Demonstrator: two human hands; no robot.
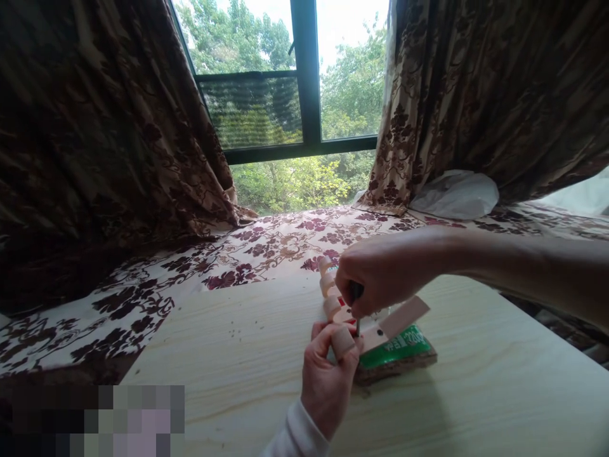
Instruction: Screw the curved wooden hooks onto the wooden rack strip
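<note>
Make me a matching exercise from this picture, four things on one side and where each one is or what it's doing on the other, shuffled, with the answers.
Things:
1. Right hand
2. Left hand
3. Green packet
4. White bundle

Places and states:
A. On the pale tabletop
B. At the foot of a patterned curtain
C. Gripping a dark-handled tool
D. Coming out of a pale sleeve

Pairs: 1-C, 2-D, 3-A, 4-B

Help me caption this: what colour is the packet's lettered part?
The packet is green there; see the head view.
</note>
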